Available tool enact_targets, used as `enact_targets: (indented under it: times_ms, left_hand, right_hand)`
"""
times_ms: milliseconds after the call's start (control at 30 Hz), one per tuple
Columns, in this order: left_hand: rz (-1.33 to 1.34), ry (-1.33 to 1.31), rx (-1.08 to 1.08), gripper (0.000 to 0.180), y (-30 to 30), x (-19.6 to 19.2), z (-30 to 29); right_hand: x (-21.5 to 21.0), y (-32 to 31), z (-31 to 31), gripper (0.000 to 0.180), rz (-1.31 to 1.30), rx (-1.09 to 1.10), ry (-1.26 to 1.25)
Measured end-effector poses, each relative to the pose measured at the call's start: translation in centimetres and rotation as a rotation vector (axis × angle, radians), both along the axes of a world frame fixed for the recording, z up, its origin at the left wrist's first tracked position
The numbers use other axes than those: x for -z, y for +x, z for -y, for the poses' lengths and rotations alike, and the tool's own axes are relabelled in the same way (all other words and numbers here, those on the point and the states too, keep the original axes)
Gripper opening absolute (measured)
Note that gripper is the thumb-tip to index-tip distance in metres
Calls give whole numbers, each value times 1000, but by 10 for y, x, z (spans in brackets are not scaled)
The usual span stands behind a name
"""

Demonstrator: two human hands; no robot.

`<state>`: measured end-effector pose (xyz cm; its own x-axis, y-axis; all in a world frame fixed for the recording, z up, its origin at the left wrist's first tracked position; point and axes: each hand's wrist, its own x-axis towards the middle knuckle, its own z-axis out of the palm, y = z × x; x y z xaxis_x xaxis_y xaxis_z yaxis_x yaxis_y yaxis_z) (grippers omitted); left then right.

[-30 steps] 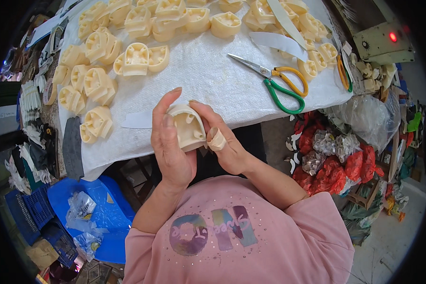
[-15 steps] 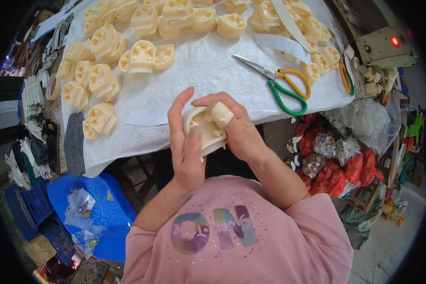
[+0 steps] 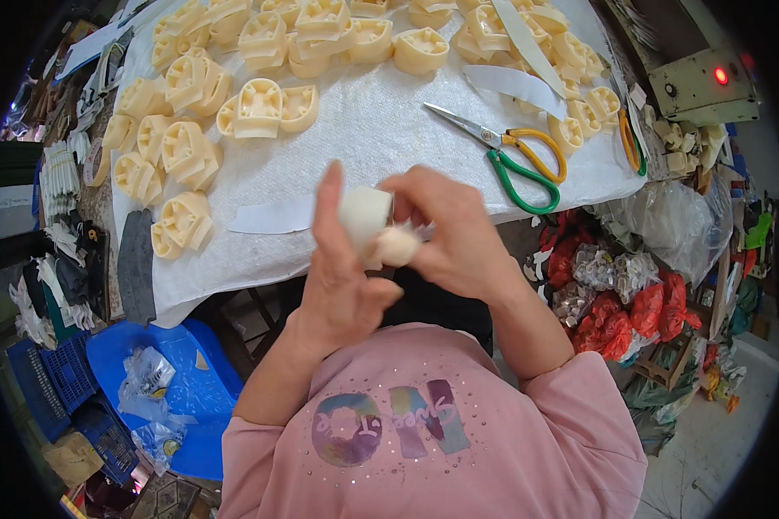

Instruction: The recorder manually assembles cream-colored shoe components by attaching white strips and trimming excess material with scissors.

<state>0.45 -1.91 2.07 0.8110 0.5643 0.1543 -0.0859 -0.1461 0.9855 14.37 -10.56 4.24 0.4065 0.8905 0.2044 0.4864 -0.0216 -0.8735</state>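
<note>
Between my hands, just off the table's near edge, is a cream D-shaped shoe heel (image 3: 363, 214) with a smooth pale outer side turned up. My left hand (image 3: 336, 281) grips it from the left, index finger stretched upward. On the other side my right hand (image 3: 454, 227) has its fingers curled against the heel. A cream wrap (image 3: 398, 246) covers the right thumb, which presses at the heel's lower edge. Both hands are somewhat blurred. Beyond them lies a white strip (image 3: 273, 216). Scissors (image 3: 502, 143) with one yellow and one green handle rest open to the right.
Several hollow cream heels (image 3: 190, 151) cover the left and back of the white-covered table (image 3: 363, 104); more are piled at the back right under pale strips (image 3: 515, 86). A blue plastic chair (image 3: 208, 406) stands lower left. Red bags (image 3: 610, 324) lie lower right.
The heel has been turned, so its hollow side no longer faces up and its smooth side shows. My right hand has shifted slightly right, and its wrapped thumb has moved down.
</note>
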Motion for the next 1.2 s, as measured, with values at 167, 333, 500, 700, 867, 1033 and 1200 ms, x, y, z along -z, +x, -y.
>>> enact_targets:
  times_ms: [167, 333, 500, 700, 867, 1033, 1200]
  left_hand:
    - [16, 99, -80, 81, -3, 5, -2]
    - [-125, 215, -75, 54, -3, -13, -13]
    - [-84, 602, -37, 60, 0, -24, -16]
    - [-110, 592, -132, 57, 3, -16, -10]
    - [-46, 740, -285, 55, 8, -9, -4]
    - [-66, 851, -419, 54, 18, -4, 3]
    - [-122, 904, -489, 49, 17, -2, -2]
  right_hand:
    - [14, -6, 2, 36, -168, 2, 181]
    - [18, 8, 7, 23, -760, -60, 35]
    - [10, 19, 1, 20, -791, -172, -154]
    - [14, 5, 1, 19, -136, -37, -15]
    - [18, 4, 7, 29, -579, -77, -16]
    - [22, -16, 2, 26, -162, 112, 33]
    - [43, -28, -3, 32, -644, 129, 141]
